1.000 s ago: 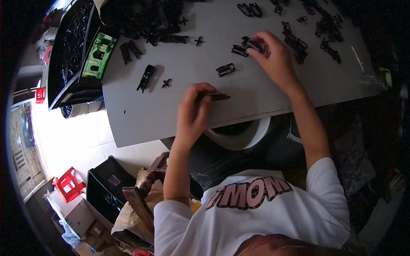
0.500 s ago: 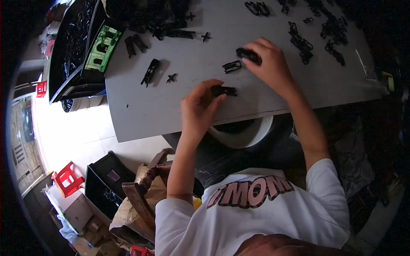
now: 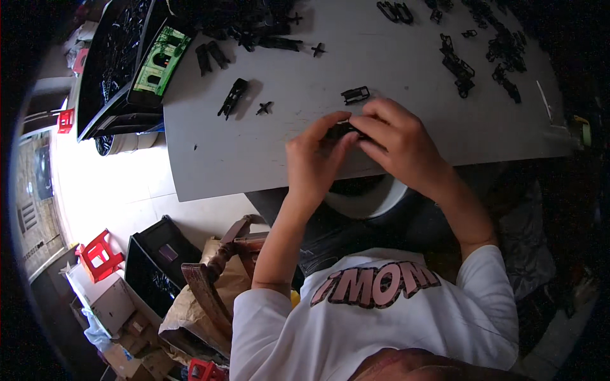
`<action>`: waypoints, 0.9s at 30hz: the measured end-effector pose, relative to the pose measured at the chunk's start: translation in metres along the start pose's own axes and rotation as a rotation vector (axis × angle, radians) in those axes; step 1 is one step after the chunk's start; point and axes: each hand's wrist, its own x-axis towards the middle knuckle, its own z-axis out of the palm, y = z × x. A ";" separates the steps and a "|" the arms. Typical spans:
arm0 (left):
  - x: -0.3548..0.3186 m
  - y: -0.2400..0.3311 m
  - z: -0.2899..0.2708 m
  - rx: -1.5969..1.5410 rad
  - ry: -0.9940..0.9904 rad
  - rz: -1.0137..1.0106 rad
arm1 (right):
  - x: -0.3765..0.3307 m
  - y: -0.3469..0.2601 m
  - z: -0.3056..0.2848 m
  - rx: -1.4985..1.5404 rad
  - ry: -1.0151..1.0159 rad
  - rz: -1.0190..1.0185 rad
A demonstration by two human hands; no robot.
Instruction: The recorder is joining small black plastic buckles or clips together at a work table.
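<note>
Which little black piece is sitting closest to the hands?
Find the big grey table. Just above the right hand lies a small black clip, alone on bare tabletop. Unlike the cross-shaped piece farther left, it is a boxy frame.

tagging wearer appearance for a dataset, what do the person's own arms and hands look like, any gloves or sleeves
Both hands are bare: no gloves on the left hand or the right hand, and no rings or watch visible. The forearms are uncovered. Short white sleeves of a white T-shirt with pink, dark-outlined lettering on its chest end above the elbows.
</note>
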 end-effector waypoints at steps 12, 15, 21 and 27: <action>0.003 -0.005 -0.013 -0.430 0.001 0.079 | 0.004 0.029 -0.001 0.563 -0.120 0.272; 0.013 -0.011 -0.048 -0.377 0.267 0.101 | 0.041 0.073 -0.007 0.194 0.251 0.269; 0.046 -0.014 -0.089 0.662 0.413 0.217 | 0.088 0.153 -0.002 -0.228 0.650 -0.126; 0.053 -0.022 -0.097 0.922 0.269 0.012 | 0.063 0.109 0.014 -0.394 0.364 0.121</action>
